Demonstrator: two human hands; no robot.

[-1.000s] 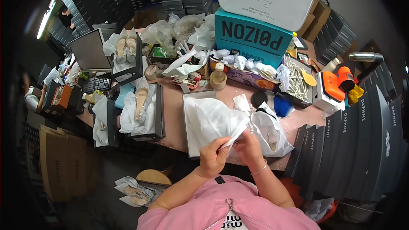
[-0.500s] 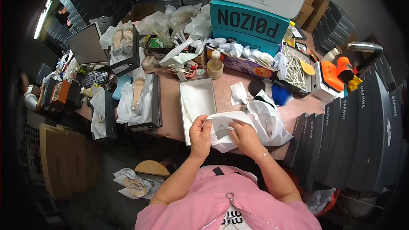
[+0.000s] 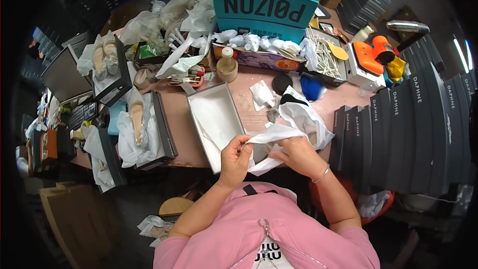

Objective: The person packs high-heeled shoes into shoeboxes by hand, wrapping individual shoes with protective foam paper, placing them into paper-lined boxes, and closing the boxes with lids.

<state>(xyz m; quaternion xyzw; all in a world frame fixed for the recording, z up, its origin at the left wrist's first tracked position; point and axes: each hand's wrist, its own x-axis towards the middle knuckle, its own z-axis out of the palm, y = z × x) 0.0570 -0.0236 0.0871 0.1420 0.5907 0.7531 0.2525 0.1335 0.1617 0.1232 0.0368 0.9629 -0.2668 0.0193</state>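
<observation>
Between my hands, at the front edge of the table, is a piece of thin white wrapping paper [image 3: 273,133], spread with a gap in its middle. My left hand [image 3: 235,160] pinches its left end between thumb and fingers. At its right side my right hand [image 3: 301,157] is closed on the paper, fingertips partly hidden. A shallow white-lined shoebox part [image 3: 217,119] lies just left of and beyond my hands. Past my right hand sits a crumpled white wrapping bundle [image 3: 311,122]; its contents are unclear.
Left stand open shoeboxes with wrapped shoes [image 3: 137,122]. Dark shoeboxes [image 3: 383,134] are stacked right. At the back are a teal box [image 3: 264,12], a bottle [image 3: 227,65], a tray of white sticks [image 3: 326,52] and an orange tool [image 3: 367,59]. A round black lid [image 3: 282,83] lies mid-table.
The view has shifted, so the table things appear farther left. My right hand has come out from the paper's middle to its right side, and the paper is pulled more open.
</observation>
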